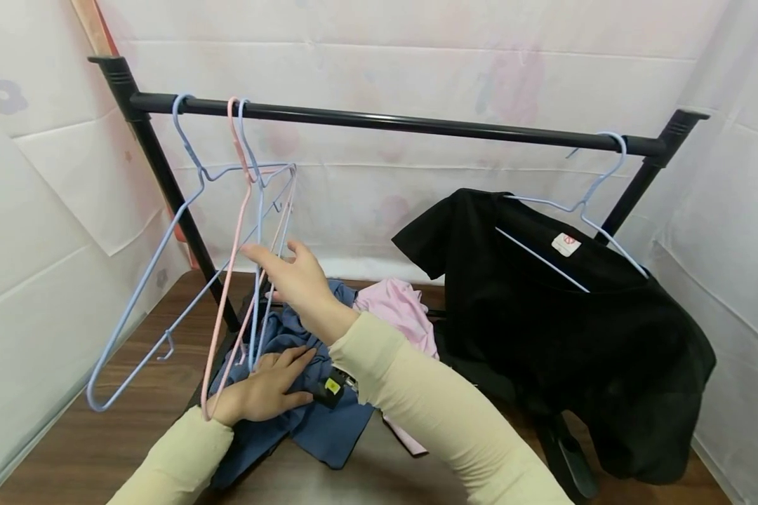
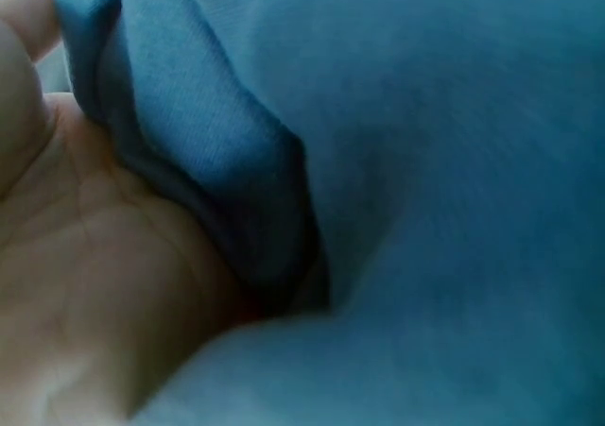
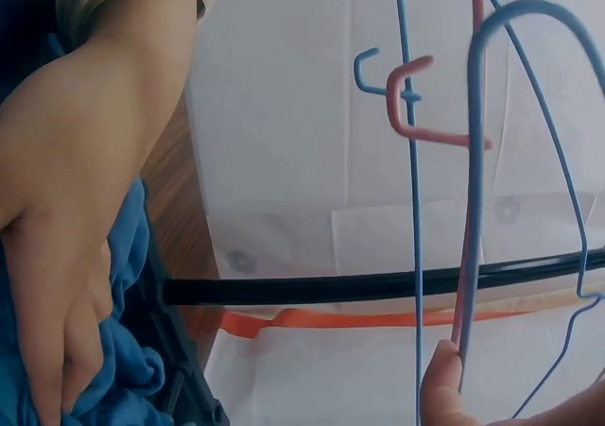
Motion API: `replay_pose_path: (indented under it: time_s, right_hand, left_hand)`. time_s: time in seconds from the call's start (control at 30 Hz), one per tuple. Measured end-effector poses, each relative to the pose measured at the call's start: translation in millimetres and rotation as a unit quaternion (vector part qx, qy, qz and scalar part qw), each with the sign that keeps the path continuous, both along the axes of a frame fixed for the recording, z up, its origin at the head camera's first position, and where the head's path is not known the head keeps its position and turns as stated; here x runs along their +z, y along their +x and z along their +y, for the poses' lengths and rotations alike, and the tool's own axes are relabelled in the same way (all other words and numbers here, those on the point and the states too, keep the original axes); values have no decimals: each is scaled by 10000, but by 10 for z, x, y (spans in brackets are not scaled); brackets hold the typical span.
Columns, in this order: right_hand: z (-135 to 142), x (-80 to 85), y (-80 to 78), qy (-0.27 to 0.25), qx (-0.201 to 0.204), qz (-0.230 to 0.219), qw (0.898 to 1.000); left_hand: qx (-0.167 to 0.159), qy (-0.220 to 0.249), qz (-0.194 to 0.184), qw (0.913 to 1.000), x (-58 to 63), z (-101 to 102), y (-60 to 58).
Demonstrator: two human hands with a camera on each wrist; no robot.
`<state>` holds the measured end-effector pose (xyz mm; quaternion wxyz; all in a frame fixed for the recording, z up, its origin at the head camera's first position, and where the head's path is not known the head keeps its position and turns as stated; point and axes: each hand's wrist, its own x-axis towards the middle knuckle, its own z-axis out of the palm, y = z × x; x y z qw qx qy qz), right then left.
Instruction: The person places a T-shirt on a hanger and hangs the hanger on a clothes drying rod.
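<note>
My left hand (image 1: 265, 389) rests on a crumpled blue garment (image 1: 335, 438), fingers extended over the cloth. In the left wrist view, its palm (image 2: 85, 275) lies against folds of that garment (image 2: 454, 161). Higher up, my right hand (image 1: 306, 284) is raised beside the hanging clothes hangers, thumb and index finger spread. Its thumb (image 3: 442, 383) appears to touch a blue hanger (image 3: 475, 180) in the right wrist view. A pink hanger (image 1: 220, 308) hangs just left of that blue hanger (image 1: 257, 266), its lower end crossing my left wrist. The right hand's other fingers are largely hidden.
A black rail (image 1: 385, 120) spans the rack. Another blue hanger (image 1: 133, 287) hangs at far left. At right, a black shirt (image 1: 543, 337) hangs on a blue hanger (image 1: 596, 186). A pink garment (image 1: 394, 308) lies behind the blue one on the wooden table (image 1: 57, 435).
</note>
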<state>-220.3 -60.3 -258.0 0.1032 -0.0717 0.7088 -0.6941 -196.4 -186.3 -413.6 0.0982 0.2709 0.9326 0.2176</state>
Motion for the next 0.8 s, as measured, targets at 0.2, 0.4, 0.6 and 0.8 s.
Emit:
replay_pose_path:
  time_s: [0.2,0.4,0.6,0.8]
  right_hand:
    - [101,-34,-32,29,-49,-133,9999]
    - [185,-73,-52,-129,141,-42,9998]
    - [269,-84,-55,-54,99,245,9996]
    - [379,-81,-58,35,-21,341,9994]
  left_hand:
    - [4,-131,156,9998,2,9,-6]
    - [-112,-221,664,9975,-144,-19,-55]
    - [-39,-253,968,9950,-201,-24,-58]
    - [116,-151,227,9996,-35,11,-9]
